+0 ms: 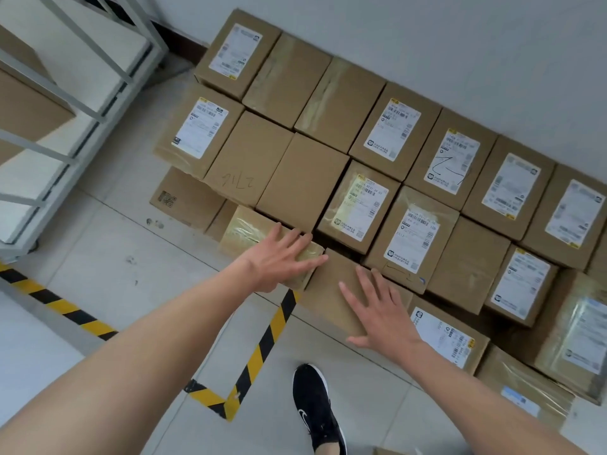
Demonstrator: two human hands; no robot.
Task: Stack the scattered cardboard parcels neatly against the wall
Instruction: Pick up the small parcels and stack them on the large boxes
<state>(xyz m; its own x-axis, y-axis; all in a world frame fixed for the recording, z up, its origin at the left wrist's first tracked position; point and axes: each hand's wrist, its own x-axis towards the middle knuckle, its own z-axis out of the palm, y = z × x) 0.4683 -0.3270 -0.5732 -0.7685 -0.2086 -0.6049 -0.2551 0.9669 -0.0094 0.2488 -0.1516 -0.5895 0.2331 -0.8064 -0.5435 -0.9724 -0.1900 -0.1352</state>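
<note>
Several brown cardboard parcels, many with white shipping labels, stand stacked in rows against the white wall. My left hand lies flat with straight fingers on a tape-wrapped parcel at the stack's front edge. To its right, my right hand rests open, fingers spread, on a plain parcel. Neither hand grips anything.
A white metal shelf rack with boxes stands at the left. Yellow-and-black hazard tape runs across the tiled floor. My black shoe stands near the bottom. Lower parcels sit at the right front.
</note>
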